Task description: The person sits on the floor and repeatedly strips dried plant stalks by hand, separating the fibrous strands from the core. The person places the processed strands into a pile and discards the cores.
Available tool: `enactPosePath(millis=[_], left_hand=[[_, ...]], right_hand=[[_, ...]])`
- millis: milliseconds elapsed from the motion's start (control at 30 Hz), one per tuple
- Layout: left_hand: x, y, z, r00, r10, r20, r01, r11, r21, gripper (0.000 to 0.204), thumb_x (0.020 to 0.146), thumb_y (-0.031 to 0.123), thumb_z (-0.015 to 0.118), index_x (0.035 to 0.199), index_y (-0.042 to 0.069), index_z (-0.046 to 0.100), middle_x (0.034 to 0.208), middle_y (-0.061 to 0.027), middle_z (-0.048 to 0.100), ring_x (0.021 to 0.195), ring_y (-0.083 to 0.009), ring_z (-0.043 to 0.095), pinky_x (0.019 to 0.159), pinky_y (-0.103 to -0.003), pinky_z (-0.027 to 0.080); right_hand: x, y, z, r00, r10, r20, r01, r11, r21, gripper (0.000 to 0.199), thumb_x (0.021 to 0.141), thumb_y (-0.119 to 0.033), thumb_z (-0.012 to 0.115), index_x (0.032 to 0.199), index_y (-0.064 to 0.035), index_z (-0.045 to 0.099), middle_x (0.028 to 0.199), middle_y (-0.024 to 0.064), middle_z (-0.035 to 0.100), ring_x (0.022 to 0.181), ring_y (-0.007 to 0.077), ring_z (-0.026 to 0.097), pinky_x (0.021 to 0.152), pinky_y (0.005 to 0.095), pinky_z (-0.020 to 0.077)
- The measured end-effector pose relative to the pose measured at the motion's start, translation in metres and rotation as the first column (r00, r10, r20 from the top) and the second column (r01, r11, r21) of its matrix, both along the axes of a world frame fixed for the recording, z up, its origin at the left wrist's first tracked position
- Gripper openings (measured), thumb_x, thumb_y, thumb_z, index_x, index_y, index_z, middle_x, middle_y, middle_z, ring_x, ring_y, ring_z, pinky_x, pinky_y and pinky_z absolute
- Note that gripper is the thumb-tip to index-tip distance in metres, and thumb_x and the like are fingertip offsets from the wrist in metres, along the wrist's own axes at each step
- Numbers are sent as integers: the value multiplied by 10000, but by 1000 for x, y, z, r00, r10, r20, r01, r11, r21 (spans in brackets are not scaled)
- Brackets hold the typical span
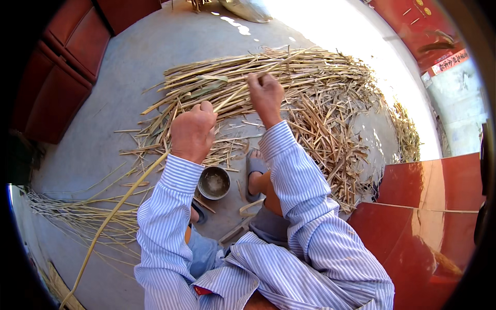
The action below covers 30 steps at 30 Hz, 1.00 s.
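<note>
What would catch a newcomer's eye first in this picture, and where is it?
Probably the big heap of stalks, spread over the floor in the upper middle. Next, the left hand and right hand, near the centre, grip one long stalk that trails to the lower left. A small dark bowl stands below the hands.

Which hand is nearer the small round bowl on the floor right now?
Left. The left hand is above the bowl in the picture and slightly left of it; the right hand is farther up, to the bowl's right.
</note>
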State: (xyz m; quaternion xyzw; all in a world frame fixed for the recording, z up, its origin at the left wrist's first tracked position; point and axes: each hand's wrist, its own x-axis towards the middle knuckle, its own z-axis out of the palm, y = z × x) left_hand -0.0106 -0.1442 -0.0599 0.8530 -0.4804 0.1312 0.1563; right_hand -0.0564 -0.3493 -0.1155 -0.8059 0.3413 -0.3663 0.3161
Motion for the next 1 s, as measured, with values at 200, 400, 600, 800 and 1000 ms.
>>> enactPosePath(millis=[200,400,600,800,1000], left_hand=[[18,30,1,997,-29,-74,26,999,-35,240,843,238,647,788,43,519,701,-155,595,640,-369,600,542,-447,453],[34,104,14,935,19,-353,0,999,55,244,794,241,694,747,40,564,666,-138,606,597,-317,590,538,-399,442],[60,135,8,772,36,-634,-176,972,-159,184,788,166,724,760,13,625,629,-92,589,570,-200,565,548,-322,430],[59,90,-11,856,62,-513,-186,963,-194,197,812,207,731,774,30,654,655,-86,624,575,-191,576,540,-323,434],[45,75,-9,991,-23,-129,-9,969,-245,186,803,207,726,744,58,631,655,-100,618,579,-271,574,521,-370,420]], right_hand=[[-21,-53,-17,912,-184,366,-333,189,924,348,902,-331,661,971,-13,539,711,37,583,589,89,555,494,217,514],[-16,-89,-39,827,-135,546,-533,119,838,118,957,-161,583,950,-47,612,759,-3,609,594,48,491,456,148,411],[-9,-19,-3,780,182,599,-622,110,775,163,965,-185,579,1040,-43,608,936,57,689,787,102,641,631,214,546],[7,31,15,773,191,606,-633,307,711,176,945,-227,617,986,-57,633,895,36,692,749,94,643,635,198,535],[16,27,14,818,4,575,-528,400,749,232,884,-286,704,852,-61,654,780,20,666,617,67,580,528,182,466]])
